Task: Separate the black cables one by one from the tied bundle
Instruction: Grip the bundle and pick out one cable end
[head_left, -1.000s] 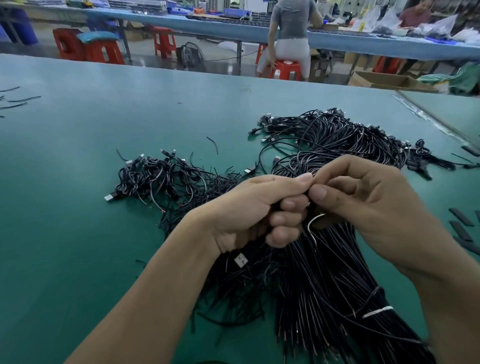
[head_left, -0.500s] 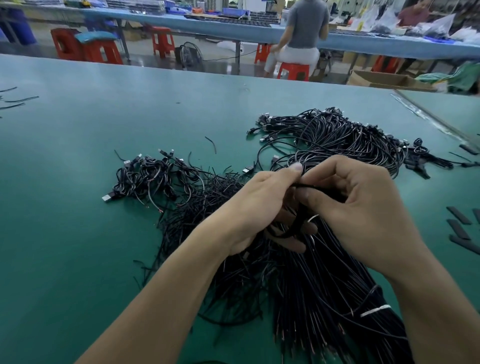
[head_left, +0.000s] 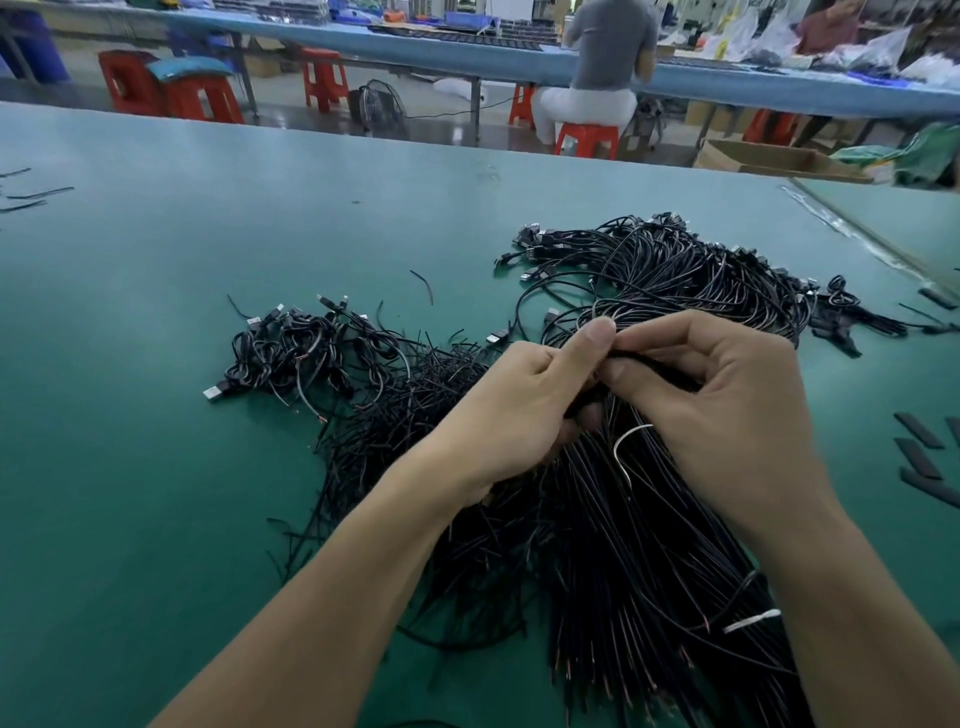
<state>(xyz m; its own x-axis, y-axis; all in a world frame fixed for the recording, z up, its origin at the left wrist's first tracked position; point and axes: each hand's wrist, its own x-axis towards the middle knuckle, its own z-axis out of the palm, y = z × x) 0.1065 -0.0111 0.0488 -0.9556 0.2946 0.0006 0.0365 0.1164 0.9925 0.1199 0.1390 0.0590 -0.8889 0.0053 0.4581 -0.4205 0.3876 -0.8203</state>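
— What takes the most place here?
— The wide green table (head_left: 156, 493). Its far edge runs across the top, and its right edge goes slanted in the upper right corner. To the left of the cables, much green surface lies open up to the far edge.
— And where is the work?
— The tied bundle of thin black cables (head_left: 639, 597) lies on the table before the person, from the hands down to the lower border of the view. Behind it, close to the right edge, is a big heap of black cables with plugs (head_left: 685, 270). On the left is a smaller tangle of black cables with silver plugs (head_left: 301, 353), and it meets the loose strands beside the bundle.
— What do the hands do?
— The left hand (head_left: 514, 410) curls its fingers around the upper end of the bundle, thumb raised. The right hand (head_left: 737, 410) pinches dark strands of the same bundle between thumb and forefinger. How many, I cannot tell. The two hands touch.
— Small things?
— Flat black strips (head_left: 918, 430) lie near the right border, apart from the bundle. A white tie (head_left: 751, 621) wraps the bundle low, and a thin curved white wire (head_left: 621, 447) shows just under the hands.
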